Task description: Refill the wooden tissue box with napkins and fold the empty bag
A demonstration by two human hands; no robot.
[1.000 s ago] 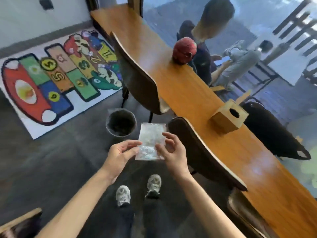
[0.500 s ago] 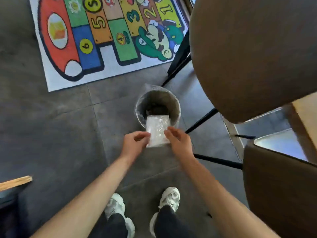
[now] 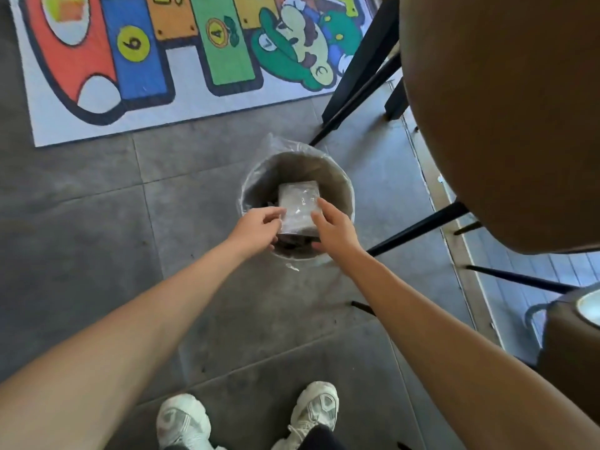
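The empty clear plastic bag [image 3: 298, 206], folded into a flat rectangle, hovers over the mouth of a round waste bin [image 3: 344, 186] on the floor. My left hand [image 3: 256, 228] pinches the bag's lower left edge. My right hand [image 3: 334, 230] has its fingertips on the right edge. Both hands reach out over the near rim of the bin. The wooden tissue box and the napkins are out of view.
The bin has a clear liner and dark rubbish inside. A brown chair back [image 3: 500, 118] on black legs [image 3: 418, 225] stands close on the right. A colourful hopscotch mat [image 3: 156, 56] lies on the grey tile floor beyond. My white shoes [image 3: 311, 414] are below.
My view has dropped from the table to the floor and closed in on the bin. Both hands have carried the folded bag forward until it is over the bin's opening.
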